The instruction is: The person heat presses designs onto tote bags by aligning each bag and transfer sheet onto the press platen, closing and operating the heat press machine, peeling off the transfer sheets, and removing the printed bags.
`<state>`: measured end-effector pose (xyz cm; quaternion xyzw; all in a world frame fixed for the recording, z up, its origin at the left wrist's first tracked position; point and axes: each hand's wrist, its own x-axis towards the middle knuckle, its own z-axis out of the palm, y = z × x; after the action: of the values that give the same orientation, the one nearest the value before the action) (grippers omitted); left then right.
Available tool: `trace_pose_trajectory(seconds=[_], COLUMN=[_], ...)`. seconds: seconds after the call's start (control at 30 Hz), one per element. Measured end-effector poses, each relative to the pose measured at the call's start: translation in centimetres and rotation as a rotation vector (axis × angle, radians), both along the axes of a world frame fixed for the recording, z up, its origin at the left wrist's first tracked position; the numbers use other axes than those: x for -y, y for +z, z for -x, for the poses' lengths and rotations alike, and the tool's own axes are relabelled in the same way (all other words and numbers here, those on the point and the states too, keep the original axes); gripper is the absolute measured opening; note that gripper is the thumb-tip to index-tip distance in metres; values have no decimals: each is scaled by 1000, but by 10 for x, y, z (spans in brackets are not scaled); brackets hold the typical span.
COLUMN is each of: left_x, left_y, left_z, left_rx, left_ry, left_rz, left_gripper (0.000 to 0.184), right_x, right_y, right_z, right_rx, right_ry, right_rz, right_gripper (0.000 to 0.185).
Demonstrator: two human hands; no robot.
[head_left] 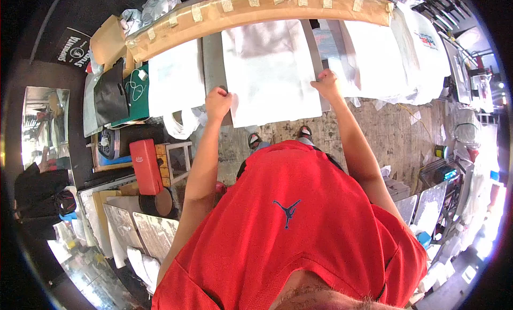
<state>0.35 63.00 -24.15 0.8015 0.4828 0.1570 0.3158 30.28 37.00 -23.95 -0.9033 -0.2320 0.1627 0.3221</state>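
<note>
A white cloth lies over a narrow grey board in front of me, its near end hanging past the board's edge. My left hand is closed at the cloth's left edge, with fingertips curled out of sight. On the opposite edge, my right hand is closed too, thumb pointing inward against the cloth's side. Both hands sit at roughly the same distance from me. Whether the cloth is a garment or a plain piece cannot be made out.
A long taped cardboard package spans the far side. More white pieces lie to the left and right. At left are a black sheet and a red case. Panels lean lower left, above a worn wooden floor.
</note>
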Motion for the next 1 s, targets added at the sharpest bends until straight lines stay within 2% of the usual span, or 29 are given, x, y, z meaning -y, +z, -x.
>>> trace_pose_trajectory(seconds=[0.07,0.13,0.17,0.2,0.23,0.3,0.33,0.4,0.43,0.5,0.53,0.8,0.9,1.0], left_x=[1,13,25,24,28,29,22,10,7,2,2,-5,-18,-22], left_y=[16,23,45,30,30,38,36,33,32,32,30,29,25,11], left_z=[-12,-31,-44,-60,-77,-105,-110,-115,-115,-115,-116,-106,-97,-92], left_rx=[32,197,144,88,89,-384,-386,-489,-494,-558,-577,-570,-486,-334], left_ry=[20,-366,-502,-570,-564,-588,-585,-630,-625,-648,-651,-681,-731,-741], left_rz=[19,-370,-278,-209,-201,-220,-217,-120,-102,-139,-145,-184,-250,-299], left_gripper=[23,41,50,80,80,126,126,160,160,164,165,166,163,161], right_x=[-9,-26,-39,-57,-77,-112,-117,-123,-124,-122,-123,-105,-64,-18], right_y=[32,50,43,35,31,-9,-14,-20,-22,-23,-20,-3,-7,1], right_z=[13,32,41,52,62,65,62,56,57,60,62,74,83,100], right_rx=[38,133,281,322,342,676,673,631,619,572,575,526,517,532], right_ry=[-19,133,343,457,556,649,653,555,567,471,449,342,359,461], right_rz=[37,-129,-225,-133,-67,-29,-29,40,48,-110,-16,110,81,163], right_gripper=[42,55,56,56,58,65,65,73,73,78,82,93,95,91])
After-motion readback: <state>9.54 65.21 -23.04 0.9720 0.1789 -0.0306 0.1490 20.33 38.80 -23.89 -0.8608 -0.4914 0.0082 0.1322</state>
